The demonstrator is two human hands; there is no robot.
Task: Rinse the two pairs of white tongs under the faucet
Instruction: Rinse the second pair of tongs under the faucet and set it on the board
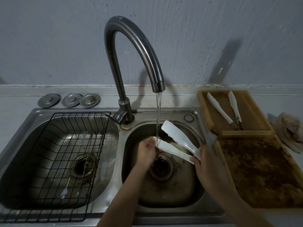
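Water runs from the faucet (157,86) into the right basin (180,190). Our right hand (208,163) grips one pair of tongs (177,145) at the hinge end, arms spread so the stream strikes the near arm. Left hand (147,149) pinches that arm's tip, likely rubbing it. Second pair (224,110) waits in the wooden tray (246,128) at the table's back right.

- Premises: domestic kitchen.
- Double-bowl steel sink (195,114) with a gooseneck faucet (131,51), water running.
- Wire rack (54,161) in the left bowl.
- Stained cutting board (262,171) on the tabletop (16,104).
- Painted wall (49,38) behind.
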